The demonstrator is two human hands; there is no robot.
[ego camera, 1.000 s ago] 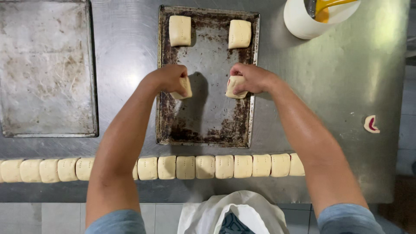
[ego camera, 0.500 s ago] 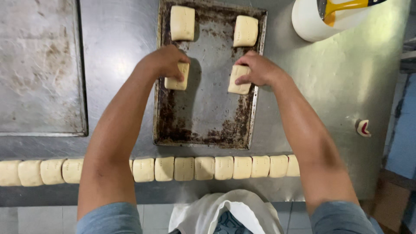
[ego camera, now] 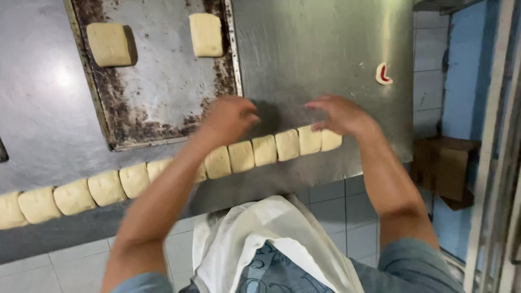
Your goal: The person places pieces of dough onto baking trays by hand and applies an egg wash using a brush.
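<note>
While both hands hover over the dough row, nothing's gripped yet.
Left hand [ego camera: 230, 118] is loosely curled and empty above the dough pieces [ego camera: 241, 155] lined along the steel table [ego camera: 320, 49] edge; right hand [ego camera: 342, 115], fingers spread, touches the end pieces [ego camera: 320, 140]. Two pieces sit on the baking tray [ego camera: 157, 103].

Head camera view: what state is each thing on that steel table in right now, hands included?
Baking tray: flat, darkly stained, holding two dough pieces.
Two dough pieces: apart, unbaked.
Dough row: pieces side by side along the table edge.
Left hand: empty, above the row.
Right hand: fingertips at the row's end pieces.
</note>
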